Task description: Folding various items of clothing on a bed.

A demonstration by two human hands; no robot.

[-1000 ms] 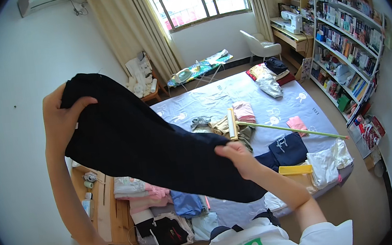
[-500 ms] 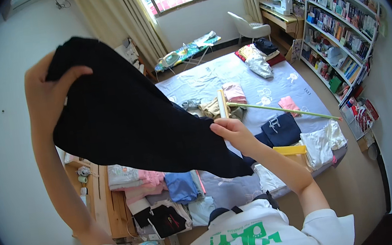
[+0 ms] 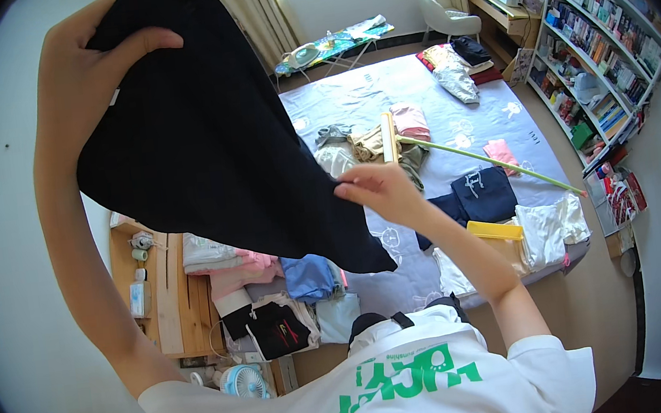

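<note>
A black garment [image 3: 202, 156] hangs stretched out in the air before me; its exact kind I cannot make out. My left hand [image 3: 102, 61], raised high at the left, is closed on its upper edge with the thumb over the cloth. A small white tag shows beside that palm. My right hand [image 3: 381, 188], lower and near the middle, pinches the garment's right edge between thumb and fingers. Below that pinch, a loose corner hangs over the bed [image 3: 381, 290]. The cloth hides part of the bed and the wall behind it.
Folded clothes lie along the bed's near left, including a blue piece [image 3: 308, 278]. A green-handled squeegee-like tool [image 3: 488, 160] lies across the bed near a navy garment [image 3: 484, 193]. Beyond stand an ironing board [image 3: 336, 43], a white chair [image 3: 443, 14] and a bookshelf [image 3: 601, 37].
My left hand has risen with the garment, pulling it steeper. My right hand has shifted slightly left and up, keeping its pinch. The view has tilted, so less of the window shows.
</note>
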